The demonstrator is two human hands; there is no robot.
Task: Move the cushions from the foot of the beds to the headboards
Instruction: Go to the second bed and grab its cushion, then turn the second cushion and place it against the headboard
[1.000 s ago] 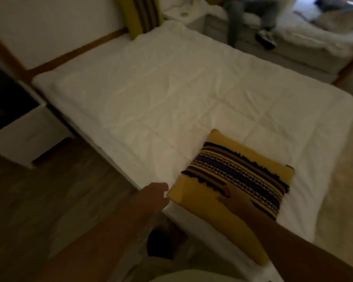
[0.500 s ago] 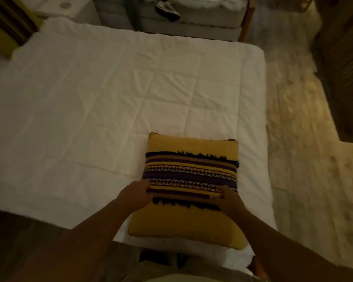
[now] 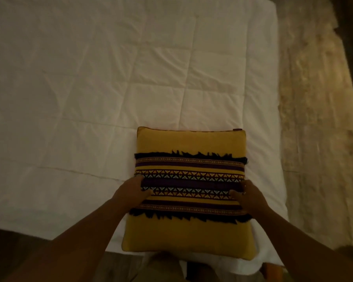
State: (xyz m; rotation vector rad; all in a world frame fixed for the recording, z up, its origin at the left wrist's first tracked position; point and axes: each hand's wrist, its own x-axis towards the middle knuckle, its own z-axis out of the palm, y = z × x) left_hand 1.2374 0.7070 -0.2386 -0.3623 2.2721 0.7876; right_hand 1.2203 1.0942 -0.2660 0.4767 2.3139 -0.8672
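A square mustard-yellow cushion (image 3: 189,143) with dark fringed, patterned bands across its middle lies flat at the foot of the white quilted bed (image 3: 90,88), near its right corner. My left hand (image 3: 130,192) grips the cushion's left edge. On the right edge, my right hand (image 3: 251,197) holds it the same way, thumb on top. The fingers of both hands are hidden beneath the edges. The headboard is out of view.
A pale shaggy rug (image 3: 314,129) covers the floor to the right of the bed. Dark wooden floor (image 3: 12,247) shows at the lower left, in front of the bed's foot.
Both hands closed onto the cushion's sides; a second ago the left one was beside it. My view swung from the bed's left corner to face the cushion squarely and came closer.
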